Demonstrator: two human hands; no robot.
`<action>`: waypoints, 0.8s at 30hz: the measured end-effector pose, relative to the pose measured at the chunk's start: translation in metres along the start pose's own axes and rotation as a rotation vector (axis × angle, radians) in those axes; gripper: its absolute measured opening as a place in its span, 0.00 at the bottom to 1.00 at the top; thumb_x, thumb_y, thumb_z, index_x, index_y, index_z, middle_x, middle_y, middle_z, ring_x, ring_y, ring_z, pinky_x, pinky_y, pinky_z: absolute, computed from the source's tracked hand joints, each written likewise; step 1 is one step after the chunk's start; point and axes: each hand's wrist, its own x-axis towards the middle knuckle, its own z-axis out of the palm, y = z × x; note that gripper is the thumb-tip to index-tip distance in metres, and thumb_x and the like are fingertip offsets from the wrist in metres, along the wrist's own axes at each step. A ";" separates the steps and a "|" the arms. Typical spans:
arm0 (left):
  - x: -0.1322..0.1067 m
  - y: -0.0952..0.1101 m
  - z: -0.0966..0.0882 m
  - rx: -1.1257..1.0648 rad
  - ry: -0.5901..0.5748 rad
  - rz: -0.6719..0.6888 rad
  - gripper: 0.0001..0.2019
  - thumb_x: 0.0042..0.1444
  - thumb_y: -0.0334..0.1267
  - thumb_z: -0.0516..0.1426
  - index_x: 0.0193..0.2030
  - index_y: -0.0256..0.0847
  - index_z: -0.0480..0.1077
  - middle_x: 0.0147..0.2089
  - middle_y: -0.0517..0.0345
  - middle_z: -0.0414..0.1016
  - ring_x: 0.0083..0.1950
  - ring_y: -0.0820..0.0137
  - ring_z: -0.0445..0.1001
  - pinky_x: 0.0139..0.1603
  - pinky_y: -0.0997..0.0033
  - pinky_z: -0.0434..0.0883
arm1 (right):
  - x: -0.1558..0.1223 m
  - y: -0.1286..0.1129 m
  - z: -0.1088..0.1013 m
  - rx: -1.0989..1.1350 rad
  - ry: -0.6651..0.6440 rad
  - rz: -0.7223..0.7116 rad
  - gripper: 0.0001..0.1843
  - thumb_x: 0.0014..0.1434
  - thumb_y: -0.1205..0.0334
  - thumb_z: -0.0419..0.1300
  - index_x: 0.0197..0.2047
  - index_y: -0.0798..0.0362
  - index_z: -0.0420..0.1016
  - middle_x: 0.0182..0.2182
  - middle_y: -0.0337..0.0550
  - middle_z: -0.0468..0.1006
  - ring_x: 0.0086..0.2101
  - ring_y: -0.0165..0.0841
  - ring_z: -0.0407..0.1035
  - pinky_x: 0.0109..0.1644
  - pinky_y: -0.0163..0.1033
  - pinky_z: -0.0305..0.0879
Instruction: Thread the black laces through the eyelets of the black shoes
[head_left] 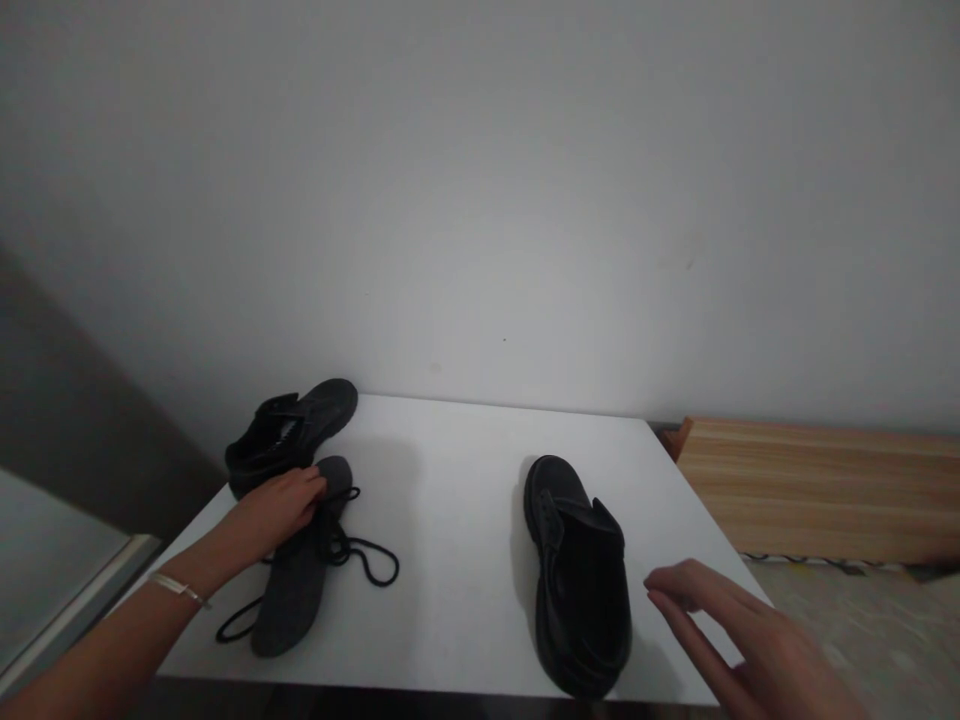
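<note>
The person's left hand (292,500) lies with bent fingers on a flat grey insole (289,605) and touches or nearly touches the black laces (336,543) on top; whether it grips them, one cannot tell. There are two shoes, both black and open at the top. The far shoe (322,408) sits just past the left hand; its inside shows a pale patch, too dim to name. The near shoe (551,590) stands just to the left of the right hand (757,625), and its inside is too dark to see. The right hand is loosely open, fingertips close together, holding nothing. One white table (450,560) is under the shoes, insole and laces. One bracelet (178,587) circles the left wrist.
</note>
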 end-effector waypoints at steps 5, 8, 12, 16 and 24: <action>0.003 -0.002 -0.001 -0.037 -0.008 -0.010 0.11 0.54 0.26 0.49 0.34 0.40 0.71 0.42 0.46 0.78 0.46 0.58 0.78 0.50 0.63 0.70 | -0.005 0.000 0.003 0.008 0.014 -0.005 0.10 0.66 0.56 0.54 0.39 0.44 0.77 0.36 0.45 0.83 0.37 0.39 0.79 0.42 0.40 0.76; 0.005 0.000 -0.004 -0.059 0.014 -0.029 0.07 0.49 0.28 0.52 0.28 0.41 0.69 0.36 0.50 0.78 0.41 0.59 0.78 0.44 0.65 0.70 | -0.007 0.000 0.007 0.022 0.066 -0.021 0.11 0.66 0.56 0.53 0.38 0.45 0.76 0.35 0.44 0.82 0.36 0.38 0.79 0.41 0.38 0.76; 0.009 0.009 -0.020 -0.089 0.094 -0.051 0.05 0.50 0.34 0.52 0.27 0.41 0.69 0.33 0.52 0.77 0.36 0.59 0.77 0.40 0.65 0.69 | -0.010 0.000 0.008 0.050 0.081 -0.039 0.11 0.66 0.57 0.52 0.38 0.46 0.76 0.33 0.42 0.81 0.35 0.36 0.78 0.39 0.36 0.75; 0.018 0.042 -0.058 -0.394 0.334 -0.121 0.10 0.50 0.44 0.55 0.34 0.41 0.72 0.31 0.55 0.77 0.33 0.62 0.75 0.36 0.67 0.69 | -0.010 -0.011 0.004 0.135 0.045 -0.034 0.10 0.67 0.59 0.52 0.39 0.47 0.75 0.34 0.41 0.80 0.35 0.33 0.77 0.40 0.34 0.73; 0.064 0.178 -0.147 -1.421 0.502 0.111 0.11 0.43 0.38 0.65 0.33 0.36 0.73 0.26 0.62 0.73 0.28 0.74 0.71 0.33 0.74 0.68 | 0.008 -0.070 -0.005 0.628 -0.038 -0.052 0.14 0.67 0.54 0.55 0.35 0.52 0.76 0.28 0.41 0.77 0.31 0.31 0.72 0.35 0.32 0.69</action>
